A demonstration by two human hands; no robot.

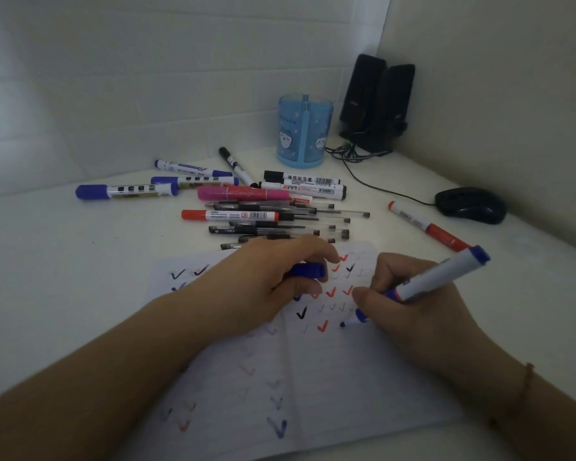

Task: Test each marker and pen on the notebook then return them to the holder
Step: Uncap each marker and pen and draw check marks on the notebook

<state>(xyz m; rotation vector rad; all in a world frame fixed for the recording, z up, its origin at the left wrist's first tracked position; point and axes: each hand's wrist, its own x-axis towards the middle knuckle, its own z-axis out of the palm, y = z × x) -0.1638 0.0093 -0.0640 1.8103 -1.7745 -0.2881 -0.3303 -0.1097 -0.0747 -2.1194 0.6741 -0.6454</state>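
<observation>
On a dim white worktop (64, 261), the blue marker (423, 281) was gripped in the right hand (413, 311), tip on the notebook (330, 377); its cap (308, 270) was held in the left hand (263, 287). Testing was judged under way; recapping and return to the holder (303, 131) would be required next.

Desk corner: notebook near, writing tools behind it, holder at the back.

Notebook (330, 377) lies open on the table (64, 261), nearest the person. Left hand (263, 281) rests on its far part, gripping a cap (308, 270); right hand (413, 304) to the right of it holds a marker (436, 277), tip on the page. Just behind the notebook, a heap of pens and markers (263, 216) lies flat. One marker apart (426, 226) to the right, mouse (471, 205) beyond it. Holder (305, 131) upright behind the heap; speakers (378, 104) right of it, in the corner.
</observation>
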